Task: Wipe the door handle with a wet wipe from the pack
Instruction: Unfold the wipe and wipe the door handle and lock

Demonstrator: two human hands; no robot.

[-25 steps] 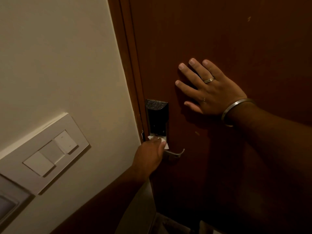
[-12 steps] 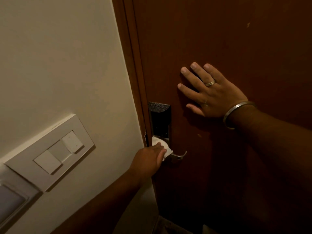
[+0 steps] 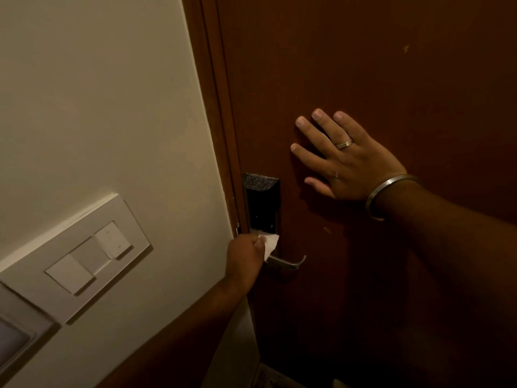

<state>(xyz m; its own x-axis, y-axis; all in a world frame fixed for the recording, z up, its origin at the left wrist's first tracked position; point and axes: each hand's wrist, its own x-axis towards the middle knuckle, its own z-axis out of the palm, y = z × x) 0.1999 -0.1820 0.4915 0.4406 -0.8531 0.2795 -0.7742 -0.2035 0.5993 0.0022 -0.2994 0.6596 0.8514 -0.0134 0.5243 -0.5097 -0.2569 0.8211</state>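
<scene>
Dark brown door, cream wall with switch plate at left. Left hand fingers curled around white wet wipe, pressing it on base of metal lever handle under black lock plate. Right hand flat, fingers spread on door, holding nothing.

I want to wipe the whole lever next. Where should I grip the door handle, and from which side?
Wrap the bare straight bar of the door handle, coming from the front and above: it juts out level from the door, and its upturned tip should stop slipping.

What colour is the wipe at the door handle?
White, seen in the head view: the wet wipe in the left hand.
</scene>
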